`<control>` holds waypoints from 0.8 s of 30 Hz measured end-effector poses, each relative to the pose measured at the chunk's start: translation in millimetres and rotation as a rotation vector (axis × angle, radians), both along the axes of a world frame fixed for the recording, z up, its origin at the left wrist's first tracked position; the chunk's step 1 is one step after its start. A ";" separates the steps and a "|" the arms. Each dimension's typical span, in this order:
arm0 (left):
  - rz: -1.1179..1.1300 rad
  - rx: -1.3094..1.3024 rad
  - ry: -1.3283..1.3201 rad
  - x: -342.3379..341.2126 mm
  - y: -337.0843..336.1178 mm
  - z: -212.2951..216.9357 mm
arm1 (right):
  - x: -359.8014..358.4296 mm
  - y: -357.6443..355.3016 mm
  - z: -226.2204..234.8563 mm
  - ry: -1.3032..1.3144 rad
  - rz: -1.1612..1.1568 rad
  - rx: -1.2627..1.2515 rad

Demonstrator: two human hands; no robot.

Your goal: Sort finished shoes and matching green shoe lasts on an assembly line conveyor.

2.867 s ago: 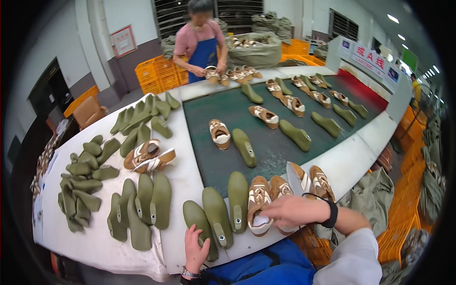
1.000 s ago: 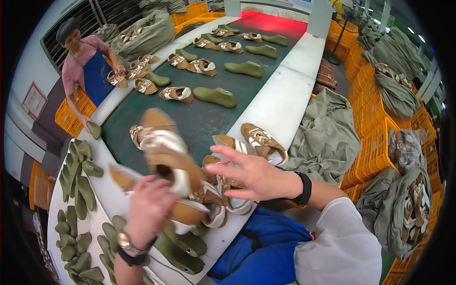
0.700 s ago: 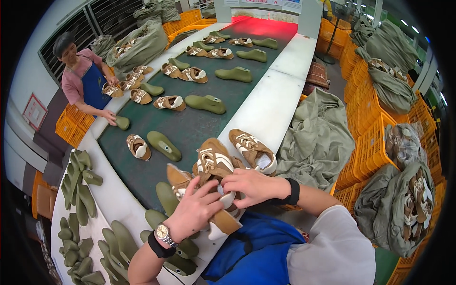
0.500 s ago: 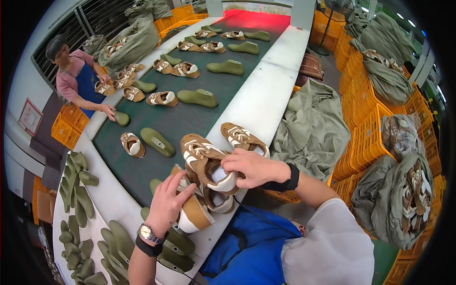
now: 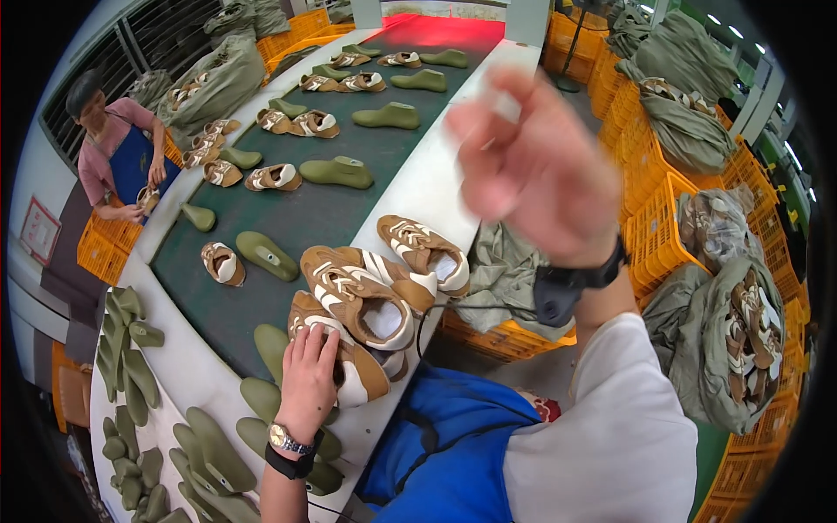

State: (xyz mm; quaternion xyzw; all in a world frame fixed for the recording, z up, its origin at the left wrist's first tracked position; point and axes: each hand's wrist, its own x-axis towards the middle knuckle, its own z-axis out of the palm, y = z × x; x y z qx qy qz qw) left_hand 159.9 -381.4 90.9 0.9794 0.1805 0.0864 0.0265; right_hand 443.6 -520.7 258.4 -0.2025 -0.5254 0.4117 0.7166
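Several brown-and-white sneakers lie bunched on the near edge of the table. My left hand (image 5: pixel 309 375) is closed over the opening of the nearest sneaker (image 5: pixel 364 383), its thumb hidden. Against that one leans another laced sneaker (image 5: pixel 349 292), a white lining showing inside it. A further sneaker (image 5: pixel 417 244) sits at the right of the bunch. My right hand (image 5: pixel 540 170) is raised above the table's right side, holding no shoe. It is smeared by motion, with a small white patch at its fingertips that I cannot make out.
Green shoe lasts (image 5: pixel 266 254) and more sneakers stand in rows on the green conveyor belt (image 5: pixel 261 209). Loose lasts (image 5: pixel 209 449) are heaped at the lower left. A co-worker (image 5: pixel 122 157) handles a shoe across the belt. Orange crates (image 5: pixel 663 235) and filled sacks line the right.
My right hand has let go of the sneaker and swung up and right. The sneakers now rest on the table edge. The co-worker's hand has left a last and both hands hold a shoe.
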 end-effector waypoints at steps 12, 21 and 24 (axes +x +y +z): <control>-0.449 -1.178 -0.148 85.4 -111.2 12.2 | -67.7 138.1 65.9 0.419 0.078 0.197; -0.277 -1.222 -0.080 49.4 -101.2 2.7 | -156.0 196.3 -59.8 -1.099 -0.656 0.729; -0.103 -0.711 -0.006 14.3 -102.4 -25.4 | -161.3 171.4 -80.8 -1.202 -0.322 0.521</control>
